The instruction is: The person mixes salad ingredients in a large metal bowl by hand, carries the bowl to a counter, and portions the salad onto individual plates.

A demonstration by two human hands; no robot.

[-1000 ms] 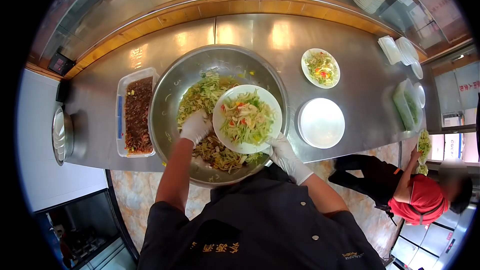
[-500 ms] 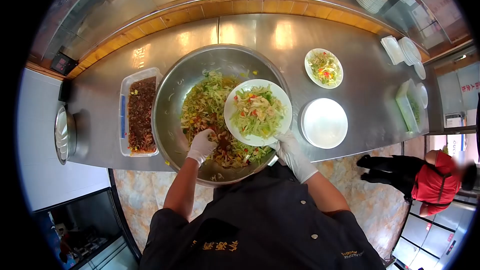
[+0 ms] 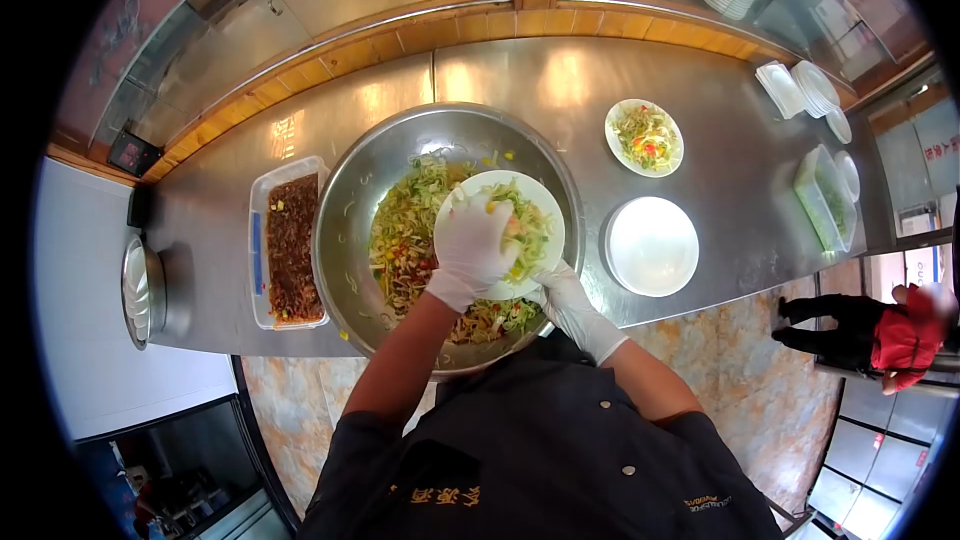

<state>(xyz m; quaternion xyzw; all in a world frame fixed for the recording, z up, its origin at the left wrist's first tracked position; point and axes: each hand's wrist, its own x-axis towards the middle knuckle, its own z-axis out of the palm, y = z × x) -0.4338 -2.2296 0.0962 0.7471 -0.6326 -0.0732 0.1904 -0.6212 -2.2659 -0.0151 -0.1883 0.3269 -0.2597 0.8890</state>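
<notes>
A large steel bowl (image 3: 345,190) holds shredded green vegetables (image 3: 402,202) mixed with reddish-brown bits. Over its right part, a white plate (image 3: 552,216) carries a heap of the same shredded salad (image 3: 533,238). My gloved right hand (image 3: 565,302) grips the plate by its lower right rim. My gloved left hand (image 3: 475,245) lies over the left part of the heap, back upward, fingers spread and pointing away from me. The fingertips are partly hidden, and whether food is under the palm cannot be seen. Both gloves are white and thin.
A plastic tub of dark red-brown mix (image 3: 293,250) stands left of the bowl. To the right are a filled salad plate (image 3: 644,138) and a stack of white plates (image 3: 652,247). A green-filled tub (image 3: 825,200) sits farther right. A person in red (image 3: 905,335) stands beyond the counter.
My left hand has moved from the mix in the bowl up and right onto the plate's salad. My right hand still grips the plate. The person in red has shifted farther right.
</notes>
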